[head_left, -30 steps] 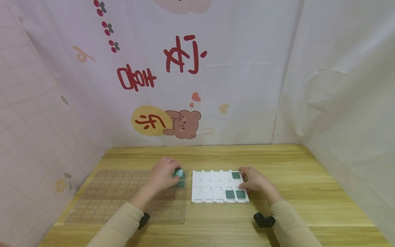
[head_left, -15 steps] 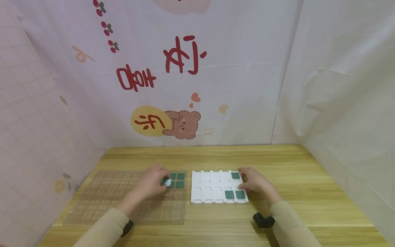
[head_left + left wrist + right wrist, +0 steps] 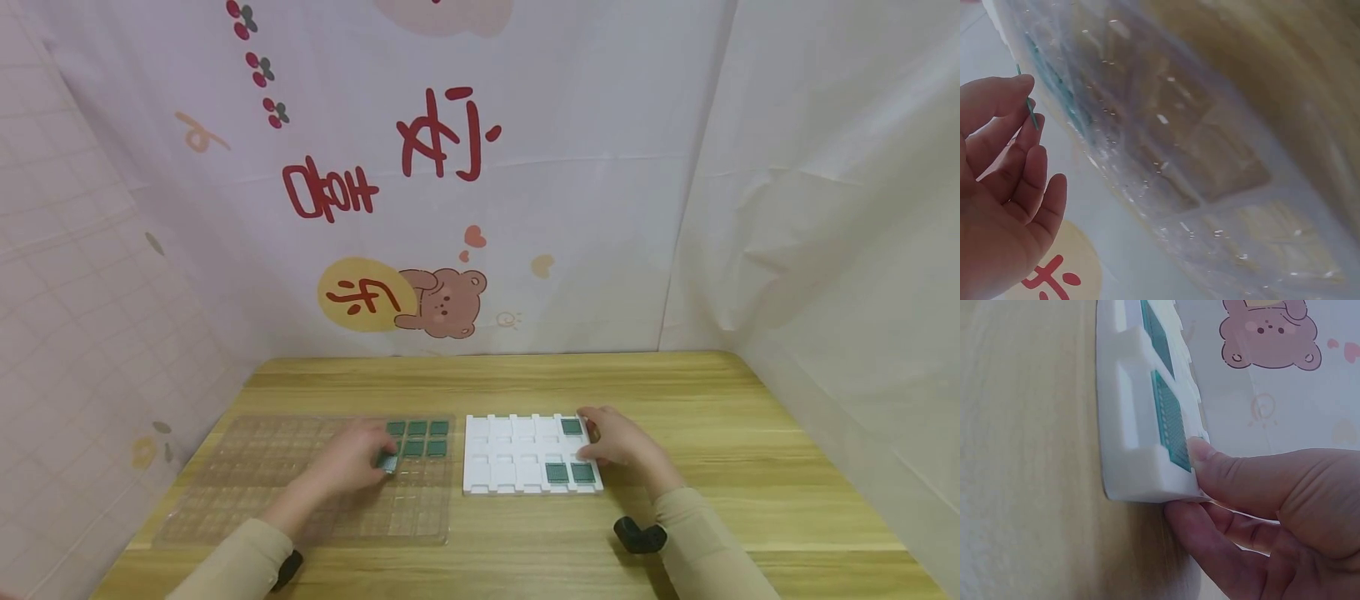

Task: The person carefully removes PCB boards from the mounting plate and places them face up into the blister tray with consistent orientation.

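My left hand (image 3: 348, 458) is over the clear plastic compartment tray (image 3: 300, 533), pinching a small square green chip (image 3: 387, 463) by its edges. In the left wrist view that thin chip (image 3: 1033, 115) shows edge-on between thumb and fingers. Several more green chips (image 3: 437, 448) lie in the tray's far right compartments. My right hand (image 3: 618, 435) holds the right end of a white slotted tray (image 3: 517, 492), thumb on top and fingers at its side, as the right wrist view shows. Three green chips (image 3: 582, 472) sit in that tray's slots, at its right end.
Both trays lie on a wood-grain table (image 3: 525, 550), the clear one at left, the white one at centre right with a narrow gap between. A printed cloth (image 3: 585, 208) hangs behind the table and along both sides.
My left hand has moved left and nearer over the clear tray, with the chip still pinched, uncovering more chips in the far compartments. My right hand stays on the white tray.
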{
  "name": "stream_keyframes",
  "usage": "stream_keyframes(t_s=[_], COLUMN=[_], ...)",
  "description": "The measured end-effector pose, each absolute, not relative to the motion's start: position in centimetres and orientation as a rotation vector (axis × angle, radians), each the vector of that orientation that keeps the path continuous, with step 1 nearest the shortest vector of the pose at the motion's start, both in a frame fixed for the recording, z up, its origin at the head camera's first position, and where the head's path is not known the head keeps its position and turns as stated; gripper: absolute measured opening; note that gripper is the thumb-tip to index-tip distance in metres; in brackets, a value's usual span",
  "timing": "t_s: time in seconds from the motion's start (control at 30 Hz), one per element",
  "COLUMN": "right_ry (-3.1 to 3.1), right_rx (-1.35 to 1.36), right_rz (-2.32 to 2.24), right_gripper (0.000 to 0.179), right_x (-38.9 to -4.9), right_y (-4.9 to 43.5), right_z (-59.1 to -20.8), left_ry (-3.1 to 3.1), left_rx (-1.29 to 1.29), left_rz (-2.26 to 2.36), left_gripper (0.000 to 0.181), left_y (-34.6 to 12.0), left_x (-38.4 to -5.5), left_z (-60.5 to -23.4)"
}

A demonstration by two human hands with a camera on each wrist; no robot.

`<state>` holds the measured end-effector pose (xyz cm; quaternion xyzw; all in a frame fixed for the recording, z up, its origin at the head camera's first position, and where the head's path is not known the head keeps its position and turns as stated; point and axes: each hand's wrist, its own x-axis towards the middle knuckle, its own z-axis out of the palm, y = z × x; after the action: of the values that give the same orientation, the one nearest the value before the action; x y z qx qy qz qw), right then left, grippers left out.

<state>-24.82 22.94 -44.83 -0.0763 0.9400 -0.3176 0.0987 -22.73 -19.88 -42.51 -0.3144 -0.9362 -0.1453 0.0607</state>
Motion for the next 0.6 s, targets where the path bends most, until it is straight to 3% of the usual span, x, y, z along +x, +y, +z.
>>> stream_keyframes(t_s=[0.6], right_ry=[2.772], right_rx=[-0.216], right_rz=[-0.957], right_gripper=[0.073], right_x=[-24.86], right_y=[22.99], right_z=[-44.95], left_ry=[-2.911], left_rx=[-0.903], left_rz=[-0.472], left_gripper=[0.021], left_y=[-20.17], left_x=[-22.66], left_z=[-43.22])
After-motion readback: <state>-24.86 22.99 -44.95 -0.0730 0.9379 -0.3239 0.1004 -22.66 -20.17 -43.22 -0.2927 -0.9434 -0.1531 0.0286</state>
